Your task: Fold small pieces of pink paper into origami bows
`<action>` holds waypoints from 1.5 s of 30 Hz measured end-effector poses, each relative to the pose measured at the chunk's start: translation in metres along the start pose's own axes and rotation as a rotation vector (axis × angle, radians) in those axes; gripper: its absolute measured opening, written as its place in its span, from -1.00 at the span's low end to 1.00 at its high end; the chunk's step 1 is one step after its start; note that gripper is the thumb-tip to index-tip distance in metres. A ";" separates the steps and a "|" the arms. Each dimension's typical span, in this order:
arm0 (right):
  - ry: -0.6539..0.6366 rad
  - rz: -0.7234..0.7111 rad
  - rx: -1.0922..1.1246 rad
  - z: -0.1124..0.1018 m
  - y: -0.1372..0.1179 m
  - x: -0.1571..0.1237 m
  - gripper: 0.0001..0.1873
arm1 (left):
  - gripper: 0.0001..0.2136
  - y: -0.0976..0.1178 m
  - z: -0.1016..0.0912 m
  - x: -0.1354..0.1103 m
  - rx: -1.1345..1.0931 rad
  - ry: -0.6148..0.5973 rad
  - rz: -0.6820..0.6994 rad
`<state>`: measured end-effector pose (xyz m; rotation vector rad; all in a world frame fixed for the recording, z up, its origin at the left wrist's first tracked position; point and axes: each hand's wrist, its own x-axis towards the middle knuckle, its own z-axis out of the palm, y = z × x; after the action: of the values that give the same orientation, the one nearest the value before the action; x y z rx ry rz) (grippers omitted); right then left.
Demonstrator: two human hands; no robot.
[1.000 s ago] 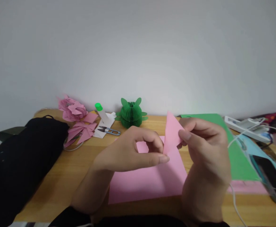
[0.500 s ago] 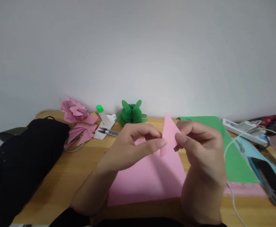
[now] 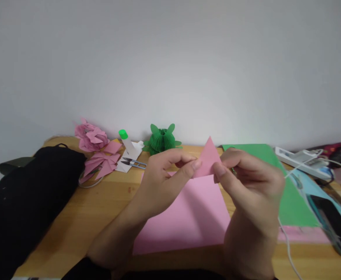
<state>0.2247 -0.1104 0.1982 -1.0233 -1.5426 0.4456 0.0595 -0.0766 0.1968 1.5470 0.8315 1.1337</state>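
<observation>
Between my two hands stands a small pink paper triangle (image 3: 208, 158), its point upward. My left hand (image 3: 167, 181) pinches its left corner between thumb and index finger. At the right corner, the thumb and fingers of my right hand (image 3: 243, 179) are closed on the same piece. Beneath both hands, a larger pink sheet (image 3: 184, 221) lies flat on the wooden table (image 3: 62, 229). My right wrist covers part of that sheet's right edge.
Behind my hands sits a green folded-paper figure (image 3: 162, 140). Thread snips (image 3: 133, 162), a glue stick (image 3: 127, 142) and pink paper pieces (image 3: 103, 163) lie left of it. A black bag (image 3: 33, 202) fills the left. Rightward are green paper (image 3: 295, 206), a phone (image 3: 333, 217) and a power strip (image 3: 301, 161).
The pink triangle has turned to face me more squarely, and its tip is slightly higher. My left fingers now pinch its left corner; my right hand has shifted a little.
</observation>
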 end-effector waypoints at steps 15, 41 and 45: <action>-0.112 0.117 0.064 -0.002 0.001 0.001 -0.82 | -0.79 -0.005 0.002 0.000 0.017 0.025 0.141; 0.156 0.199 0.250 0.008 0.007 -0.004 -0.80 | -0.79 -0.003 0.000 0.000 0.168 0.028 0.290; 0.316 0.188 0.248 0.007 0.006 -0.002 -0.79 | -0.80 -0.001 -0.003 -0.001 0.149 0.044 0.242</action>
<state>0.2205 -0.1073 0.1909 -0.9942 -1.0865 0.5615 0.0565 -0.0760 0.1957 1.7882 0.7876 1.3082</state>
